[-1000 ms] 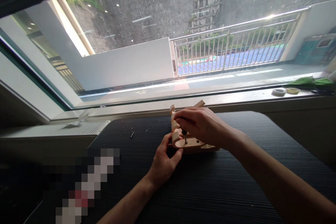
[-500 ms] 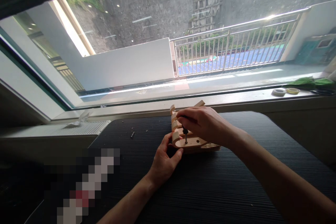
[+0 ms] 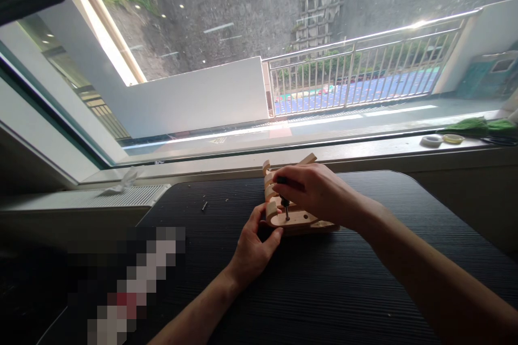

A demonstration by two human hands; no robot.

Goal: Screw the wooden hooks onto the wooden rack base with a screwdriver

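A light wooden piece (image 3: 297, 219) with several curled ends along its left side rests on the black table. My left hand (image 3: 256, 245) grips its near left corner, thumb in front and fingers behind the nearest curled end. My right hand (image 3: 313, 188) is closed around the dark handle of a screwdriver (image 3: 285, 202). The screwdriver stands nearly upright, its metal shaft meeting the flat strip of wood at the front. To the right of the tip a dark round hole (image 3: 305, 216) shows in that strip. My right hand covers much of the wood behind.
A small screw (image 3: 204, 206) lies on the black table (image 3: 343, 291) left of the wood, with tiny bits near it. Rolls of tape (image 3: 431, 140) and a green bundle (image 3: 477, 126) sit on the windowsill. Crumpled clear plastic (image 3: 123, 180) lies on the white radiator at left.
The fingers of my right hand have shifted slightly on the screwdriver handle, baring more of its dark top. My left hand and the wooden piece stay in place.
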